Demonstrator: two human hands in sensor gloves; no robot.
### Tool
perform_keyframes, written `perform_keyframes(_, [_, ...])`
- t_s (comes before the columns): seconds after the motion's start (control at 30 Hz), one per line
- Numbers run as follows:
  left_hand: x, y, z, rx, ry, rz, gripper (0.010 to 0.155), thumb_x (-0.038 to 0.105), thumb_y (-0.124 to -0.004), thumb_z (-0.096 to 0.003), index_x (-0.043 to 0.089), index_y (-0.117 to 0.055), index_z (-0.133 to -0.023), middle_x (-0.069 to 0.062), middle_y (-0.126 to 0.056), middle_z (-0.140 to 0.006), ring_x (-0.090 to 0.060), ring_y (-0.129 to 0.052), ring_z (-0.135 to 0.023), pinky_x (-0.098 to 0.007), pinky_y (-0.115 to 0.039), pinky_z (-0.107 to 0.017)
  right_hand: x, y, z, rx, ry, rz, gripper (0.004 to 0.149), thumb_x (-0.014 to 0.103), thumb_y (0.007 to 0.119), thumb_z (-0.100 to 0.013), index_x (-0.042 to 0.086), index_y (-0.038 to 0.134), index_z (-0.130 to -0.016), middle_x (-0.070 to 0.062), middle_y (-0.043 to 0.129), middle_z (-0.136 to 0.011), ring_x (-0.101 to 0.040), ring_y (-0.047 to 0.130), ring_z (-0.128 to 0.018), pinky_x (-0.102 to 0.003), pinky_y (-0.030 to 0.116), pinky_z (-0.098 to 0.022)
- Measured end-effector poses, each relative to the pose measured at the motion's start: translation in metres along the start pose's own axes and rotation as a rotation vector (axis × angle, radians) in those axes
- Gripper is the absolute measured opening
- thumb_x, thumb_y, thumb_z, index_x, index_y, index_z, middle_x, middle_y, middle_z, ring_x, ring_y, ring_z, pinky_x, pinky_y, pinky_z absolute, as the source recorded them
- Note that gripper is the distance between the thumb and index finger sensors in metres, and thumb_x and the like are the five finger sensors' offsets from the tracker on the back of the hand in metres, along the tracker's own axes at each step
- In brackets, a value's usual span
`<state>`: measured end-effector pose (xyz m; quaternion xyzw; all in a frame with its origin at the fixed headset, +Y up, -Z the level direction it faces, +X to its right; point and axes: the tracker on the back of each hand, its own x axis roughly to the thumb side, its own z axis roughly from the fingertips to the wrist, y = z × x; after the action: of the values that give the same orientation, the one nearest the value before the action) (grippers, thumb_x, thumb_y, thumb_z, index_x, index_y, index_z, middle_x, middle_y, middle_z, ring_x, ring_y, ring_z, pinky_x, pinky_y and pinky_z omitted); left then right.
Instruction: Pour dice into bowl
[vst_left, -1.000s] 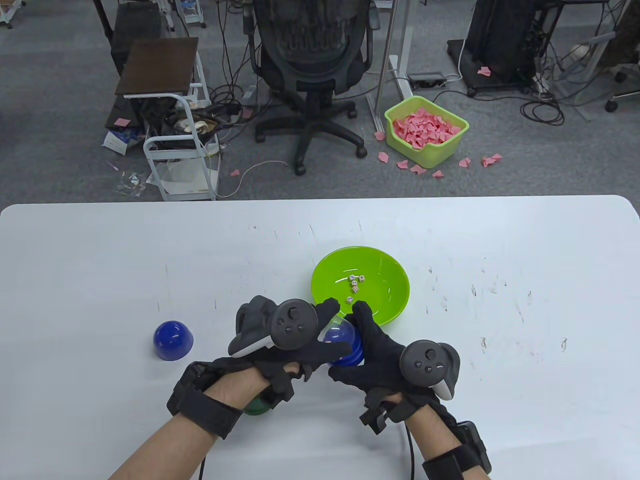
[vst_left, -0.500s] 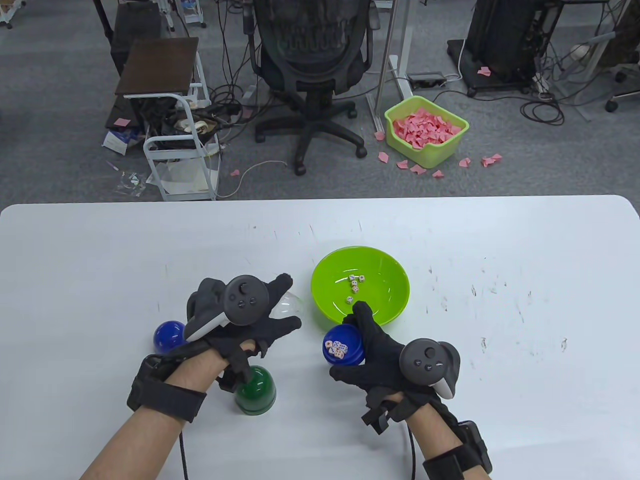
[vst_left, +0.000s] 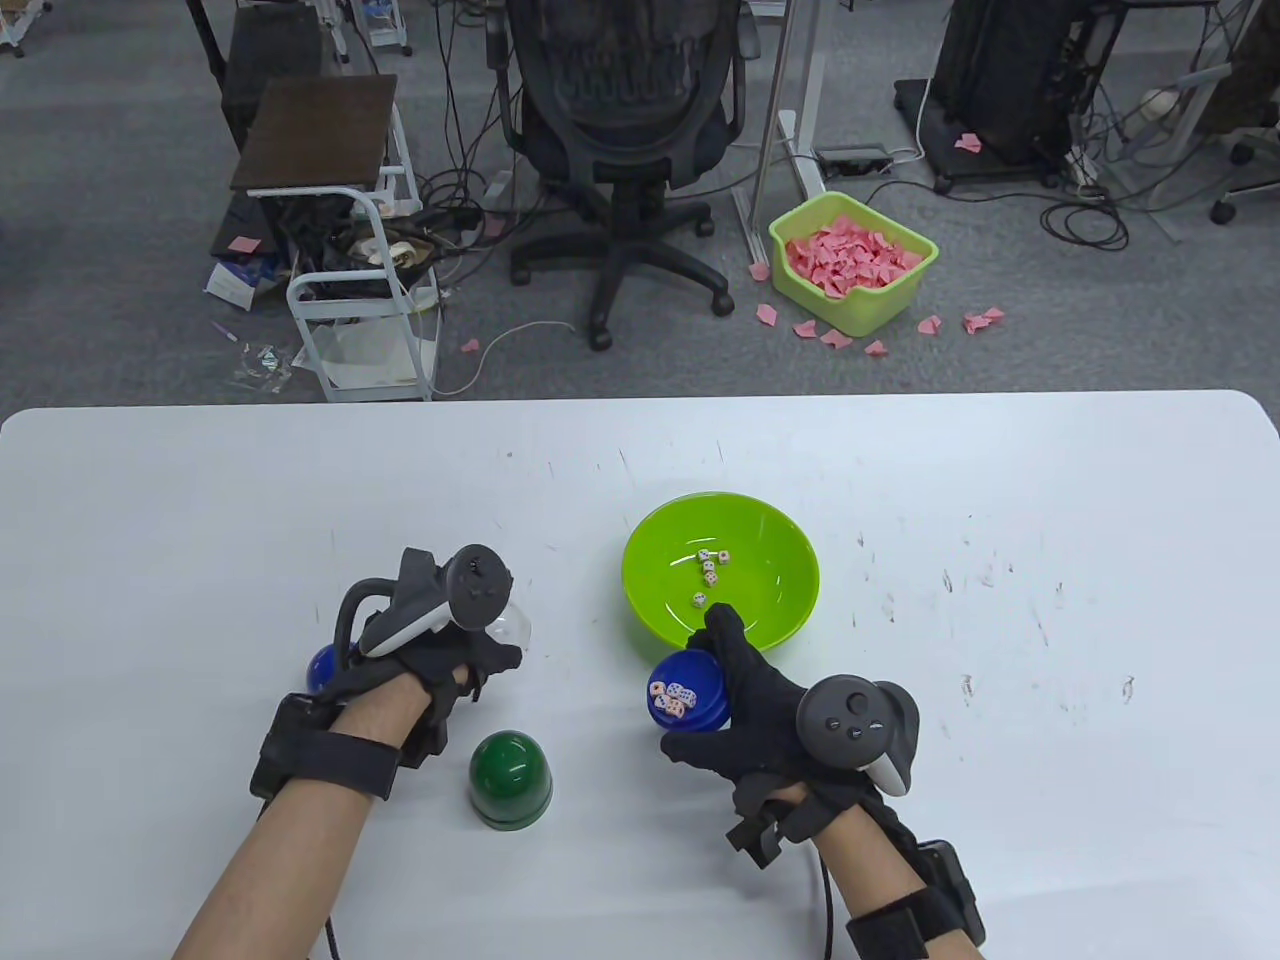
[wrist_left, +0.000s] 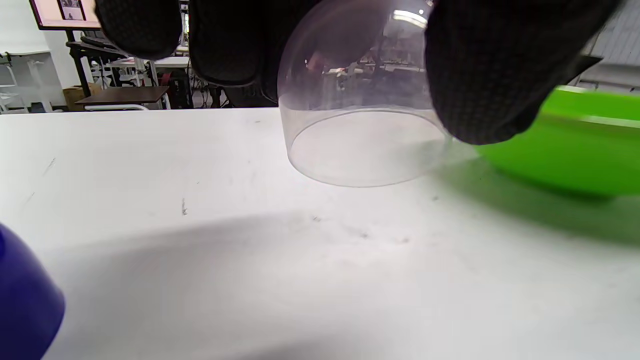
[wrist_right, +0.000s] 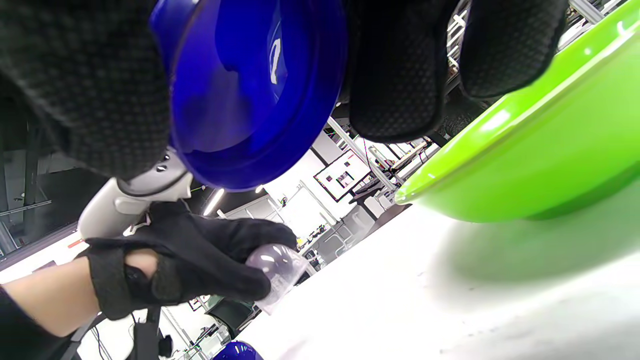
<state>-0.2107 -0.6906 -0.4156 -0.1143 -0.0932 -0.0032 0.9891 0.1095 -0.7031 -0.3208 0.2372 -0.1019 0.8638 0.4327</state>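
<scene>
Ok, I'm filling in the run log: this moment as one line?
left hand: holds clear lid above table | right hand: holds blue cup of dice beside green bowl | pour pending

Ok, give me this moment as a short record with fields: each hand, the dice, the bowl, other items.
left hand: holds clear dome lid low over the table
right hand: grips blue cup, open, beside the bowl
dice: several in the cup, five already in the bowl
green bowl: upright
others: green cup, blue dome
</scene>
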Motion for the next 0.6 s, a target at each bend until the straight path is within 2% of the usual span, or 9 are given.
perform_keyframes(0.2, [-0.005, -0.024, -0.012, -0.097, 0.049, -0.121, 0.084, 0.054, -0.095, -0.0340, 0.031, -0.059, -0.107, -0.005, -0.078, -0.108, -0.036, -0.065, -0.103, -0.062, -0.056, -0.078, 0.000, 0.000, 0.000, 0.000, -0.001, -0.001, 0.113, 0.050, 0.099, -0.032, 0.002, 0.031, -0.108, -0.024, 0.069, -0.105, -0.042, 0.092, -0.062, -0.069, 0.071, -0.057])
perform_keyframes(0.33, [-0.007, -0.036, -0.014, -0.120, 0.059, -0.184, 0.084, 0.055, -0.095, -0.0338, 0.031, -0.059, -0.106, -0.004, -0.079, -0.107, -0.035, -0.065, -0.104, -0.062, -0.054, -0.078, 0.001, 0.000, -0.001, 0.001, -0.006, 0.001, 0.113, 0.050, 0.099, -0.032, 0.002, 0.031, -0.108, -0.024, 0.069, -0.105, -0.042, 0.092, -0.062, -0.070, 0.071, -0.057])
perform_keyframes(0.6, [-0.007, -0.043, -0.015, -0.144, 0.066, -0.207, 0.084, 0.057, -0.092, -0.0353, 0.030, -0.058, -0.107, -0.005, -0.078, -0.107, -0.035, -0.064, -0.104, -0.063, -0.052, -0.079, 0.001, 0.000, 0.000, -0.001, -0.008, 0.001, 0.112, 0.050, 0.099, -0.032, 0.002, 0.032, -0.108, -0.023, 0.069, -0.105, -0.042, 0.092, -0.063, -0.070, 0.071, -0.057])
